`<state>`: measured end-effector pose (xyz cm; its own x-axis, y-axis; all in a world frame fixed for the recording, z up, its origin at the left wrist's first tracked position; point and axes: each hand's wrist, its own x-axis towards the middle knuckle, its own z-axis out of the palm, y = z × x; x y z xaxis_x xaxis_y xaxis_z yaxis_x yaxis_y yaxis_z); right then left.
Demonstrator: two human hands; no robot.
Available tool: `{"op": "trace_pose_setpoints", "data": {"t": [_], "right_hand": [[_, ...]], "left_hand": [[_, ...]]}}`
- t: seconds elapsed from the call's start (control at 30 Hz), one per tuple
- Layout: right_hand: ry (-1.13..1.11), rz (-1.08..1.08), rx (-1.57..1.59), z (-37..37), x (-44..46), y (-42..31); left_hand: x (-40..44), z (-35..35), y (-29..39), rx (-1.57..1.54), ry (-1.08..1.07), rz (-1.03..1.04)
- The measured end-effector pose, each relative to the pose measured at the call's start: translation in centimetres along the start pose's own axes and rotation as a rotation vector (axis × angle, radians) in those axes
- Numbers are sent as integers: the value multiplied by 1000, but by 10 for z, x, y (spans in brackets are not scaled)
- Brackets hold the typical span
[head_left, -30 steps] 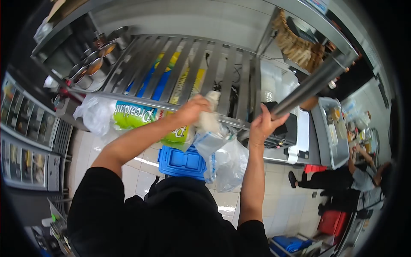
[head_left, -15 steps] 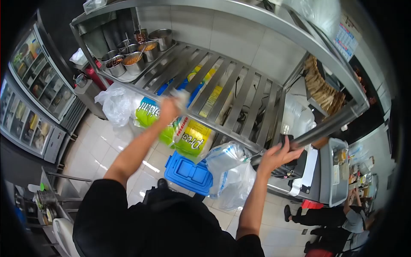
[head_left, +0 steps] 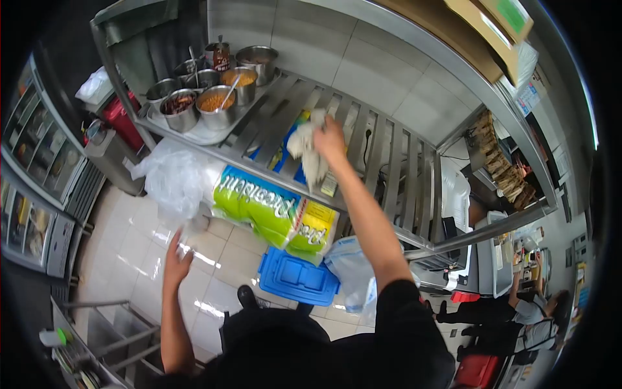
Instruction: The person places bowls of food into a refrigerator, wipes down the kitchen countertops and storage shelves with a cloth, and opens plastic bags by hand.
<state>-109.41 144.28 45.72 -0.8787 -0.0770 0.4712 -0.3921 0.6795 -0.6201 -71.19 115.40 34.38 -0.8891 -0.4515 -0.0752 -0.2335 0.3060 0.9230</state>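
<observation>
Matt cloth (head_left: 308,148) — smooth metal shelf (head_left: 285,179)

On my screen I see an off-white cloth (head_left: 304,146), a slat-striped, silver-grey shelf (head_left: 258,166), green-and-blue packaging (head_left: 259,207) with white lettering, a blue container (head_left: 298,277), black sleeves (head_left: 411,330)

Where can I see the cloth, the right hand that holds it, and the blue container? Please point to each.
Cloth (head_left: 304,144): head view, middle of the crumpled fabric.
Right hand (head_left: 331,140): head view, back of the hand.
Blue container (head_left: 299,276): head view, on its lid.
</observation>
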Motion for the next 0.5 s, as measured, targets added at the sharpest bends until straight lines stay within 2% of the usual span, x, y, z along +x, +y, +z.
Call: {"op": "trace_pose_setpoints", "data": {"t": [0.03,0.07,0.1,0.13,0.17,0.2,0.23,0.3,0.37,0.43,0.5], "right_hand": [[-71,56,-15,15,44,-8],[-181,13,-276,41,97,-8],[-203,24,-368,75,123,7],[-227,33,-460,108,149,22],[-161,97,-383,148,150,39],[-96,161,-305,185,151,52],[18,279,-293,185,132,25],[-36,295,-271,192,122,22],[-1,284,-316,180,108,14],[97,273,-391,188,53,-11],[-53,258,-349,166,5,-43]], "left_hand": [[-19,-37,-70,168,53,-64],[-51,-70,-134,194,88,-179],[-93,-92,-193,288,184,-468],[-151,-112,-238,545,160,-442],[-189,-131,-269,906,-239,-479],[-251,-126,-290,326,110,-601],[-284,-111,-288,294,53,-782],[-313,-82,-294,308,-155,-991],[-307,-61,-301,326,-305,-1021],[-287,-57,-310,357,-401,-978],[-249,-66,-328,431,-427,-882]]}}
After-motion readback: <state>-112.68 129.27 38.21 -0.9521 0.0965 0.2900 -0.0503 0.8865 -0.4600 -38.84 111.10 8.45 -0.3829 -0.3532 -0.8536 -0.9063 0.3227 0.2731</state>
